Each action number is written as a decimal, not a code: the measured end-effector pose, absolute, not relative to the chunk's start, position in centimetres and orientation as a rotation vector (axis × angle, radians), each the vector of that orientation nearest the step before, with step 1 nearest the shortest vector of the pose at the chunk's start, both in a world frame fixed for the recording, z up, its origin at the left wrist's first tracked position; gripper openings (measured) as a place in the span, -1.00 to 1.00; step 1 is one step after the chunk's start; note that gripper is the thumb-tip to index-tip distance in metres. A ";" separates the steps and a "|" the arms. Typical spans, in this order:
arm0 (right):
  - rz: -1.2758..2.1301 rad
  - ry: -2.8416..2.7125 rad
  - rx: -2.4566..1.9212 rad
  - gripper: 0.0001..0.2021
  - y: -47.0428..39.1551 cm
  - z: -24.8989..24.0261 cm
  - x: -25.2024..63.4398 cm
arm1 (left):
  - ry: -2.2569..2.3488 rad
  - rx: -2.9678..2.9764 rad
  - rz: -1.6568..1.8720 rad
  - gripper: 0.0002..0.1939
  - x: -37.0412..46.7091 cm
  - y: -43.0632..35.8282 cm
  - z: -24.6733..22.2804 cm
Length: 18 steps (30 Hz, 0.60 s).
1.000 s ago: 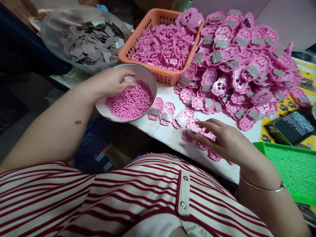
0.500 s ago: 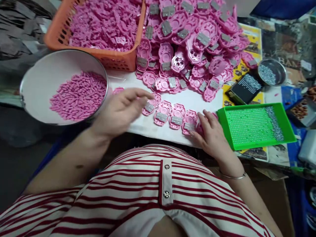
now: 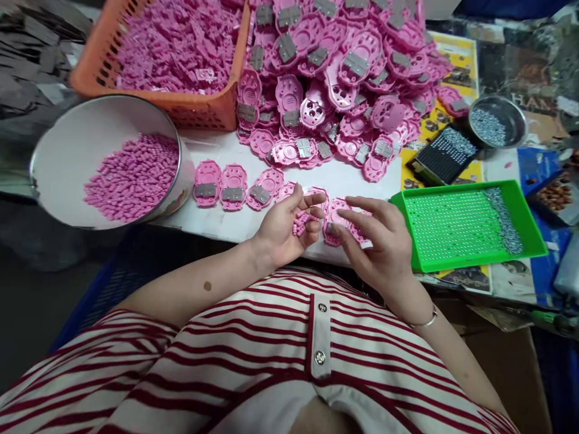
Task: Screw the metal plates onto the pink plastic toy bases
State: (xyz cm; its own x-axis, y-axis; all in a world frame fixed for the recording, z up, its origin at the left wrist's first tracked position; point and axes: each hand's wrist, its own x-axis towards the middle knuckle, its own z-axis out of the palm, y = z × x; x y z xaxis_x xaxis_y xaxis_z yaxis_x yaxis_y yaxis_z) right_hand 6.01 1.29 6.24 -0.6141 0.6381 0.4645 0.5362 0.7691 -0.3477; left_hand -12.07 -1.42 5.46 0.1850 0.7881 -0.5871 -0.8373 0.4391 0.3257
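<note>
My left hand (image 3: pixel 284 232) is turned palm up with its fingers curled around several small pink plastic pieces (image 3: pixel 301 223). My right hand (image 3: pixel 377 232) hovers close beside it, thumb and fingers apart, over the right end of a row of pink plastic casings. One pink casing (image 3: pixel 337 211) shows between the two hands, and others under them are partly hidden. Further left in the row lie a casing (image 3: pixel 234 181) and a neighbouring casing (image 3: pixel 208 178), each with a grey metal plate across its lower part.
A white bowl (image 3: pixel 49 163) of pink pieces stands at left, with an orange basket (image 3: pixel 203 111) of pink parts behind. Casings are heaped in a pile (image 3: pixel 312 78) at the back. To the right are a green tray (image 3: pixel 456 265) of small metal pins, a black tray (image 3: pixel 441 166) and a metal bowl (image 3: pixel 522 126).
My left hand has moved right from near the white bowl to beside my right hand, showing pink pieces in its palm. My right hand has lifted slightly. Casings at the row's left end are uncovered.
</note>
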 end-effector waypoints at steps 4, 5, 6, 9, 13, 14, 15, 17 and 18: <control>-0.058 -2.421 -1.232 -0.77 1.8 4.9 9.2 | 0.841 -0.099 1.185 -0.66 -12.0 -1.4 5.4; -0.047 -2.387 -1.278 -0.78 1.8 4.9 9.6 | 0.844 -0.080 1.190 -0.71 -11.9 -1.4 5.4; 0.006 -2.340 -1.292 -0.79 1.6 5.0 9.7 | 0.844 -0.057 1.193 -0.73 -11.8 -1.4 5.3; 0.265 -2.246 -1.165 -0.82 1.0 5.8 8.5 | 0.855 0.004 1.194 -0.70 -11.0 -1.3 5.1; 0.461 -2.289 -0.919 -0.80 1.1 6.2 5.8 | 0.861 0.031 1.197 -0.73 -10.3 -1.3 4.6; 0.460 -2.304 -0.908 -0.78 1.3 6.2 5.4 | 0.842 0.046 1.192 -0.75 -10.3 -1.4 4.4; 0.457 -2.323 -0.922 -0.77 1.5 6.2 5.0 | 0.823 0.065 1.185 -0.77 -10.3 -1.4 4.2; 0.500 -2.379 -1.003 -0.76 1.9 6.3 4.7 | 0.812 0.096 1.160 -0.79 -10.3 -1.6 3.7; 0.556 -2.410 -1.054 -0.75 2.1 6.5 4.7 | 0.824 0.104 1.149 -0.79 -10.3 -1.7 3.6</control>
State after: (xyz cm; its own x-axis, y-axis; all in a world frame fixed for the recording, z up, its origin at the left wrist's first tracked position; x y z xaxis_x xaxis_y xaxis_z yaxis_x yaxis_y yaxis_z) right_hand 4.65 2.12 6.52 -0.6075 0.7578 0.2382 0.5767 0.6270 -0.5238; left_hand -10.26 -1.67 3.56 0.1565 0.8372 -0.5240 -0.7648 0.4384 0.4720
